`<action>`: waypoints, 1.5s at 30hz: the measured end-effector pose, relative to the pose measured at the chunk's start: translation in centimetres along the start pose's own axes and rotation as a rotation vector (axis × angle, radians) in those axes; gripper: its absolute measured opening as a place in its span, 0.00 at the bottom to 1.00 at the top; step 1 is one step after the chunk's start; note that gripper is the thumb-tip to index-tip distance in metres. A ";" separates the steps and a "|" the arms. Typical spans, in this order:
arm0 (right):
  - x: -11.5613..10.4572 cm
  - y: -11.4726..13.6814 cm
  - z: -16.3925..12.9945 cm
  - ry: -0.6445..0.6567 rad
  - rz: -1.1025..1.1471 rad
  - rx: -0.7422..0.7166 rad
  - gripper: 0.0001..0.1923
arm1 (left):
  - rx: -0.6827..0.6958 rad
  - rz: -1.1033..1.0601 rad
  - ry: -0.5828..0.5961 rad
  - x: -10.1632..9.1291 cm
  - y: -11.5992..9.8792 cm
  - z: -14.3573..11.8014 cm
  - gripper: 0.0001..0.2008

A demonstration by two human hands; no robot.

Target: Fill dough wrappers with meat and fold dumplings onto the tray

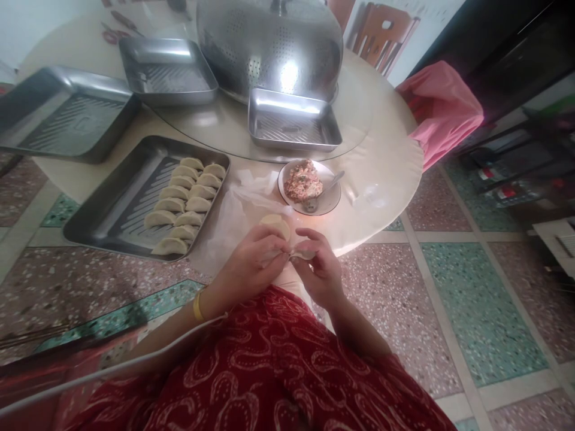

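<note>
Your left hand [251,260] and right hand [320,269] meet at the table's edge, fingers curled tight and pinching a pale, soft dumpling [300,254] between the fingertips, with a round dough wrapper [276,224] lying just behind them. Beyond it, a white bowl [330,202] holds lumpy pink filling [303,181] and a metal spoon [324,193]. To your left, smooth crescent dumplings [184,203] line a ridged steel tray [101,218].
</note>
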State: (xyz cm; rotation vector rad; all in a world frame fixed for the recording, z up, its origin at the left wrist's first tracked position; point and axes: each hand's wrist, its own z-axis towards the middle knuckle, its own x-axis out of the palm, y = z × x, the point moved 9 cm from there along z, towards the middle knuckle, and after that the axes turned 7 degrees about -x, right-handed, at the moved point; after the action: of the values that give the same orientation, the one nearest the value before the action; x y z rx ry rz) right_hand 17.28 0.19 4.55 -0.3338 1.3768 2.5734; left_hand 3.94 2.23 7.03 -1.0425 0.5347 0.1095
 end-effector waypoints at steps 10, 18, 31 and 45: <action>-0.5 0.3 -0.3 -0.046 -0.060 -0.062 0.13 | 0.049 0.010 -0.016 -0.5 -1.0 -0.1 0.05; -0.8 0.1 -0.3 -0.097 -0.093 -0.041 0.09 | 0.015 0.206 -0.101 -0.2 -0.1 -0.9 0.05; -1.0 -0.2 0.1 -0.126 -0.106 -0.013 0.07 | 0.041 0.258 -0.192 -0.2 -0.1 -1.3 0.05; -0.4 -0.1 0.4 -0.046 -0.087 -0.008 0.09 | 0.099 0.263 -0.240 -0.2 -0.4 -1.2 0.02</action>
State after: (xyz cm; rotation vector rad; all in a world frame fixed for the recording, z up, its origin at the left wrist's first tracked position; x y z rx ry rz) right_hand 17.63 0.52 4.76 -0.3267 1.3075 2.5004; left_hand 3.48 1.02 6.99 -0.8448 0.4513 0.4312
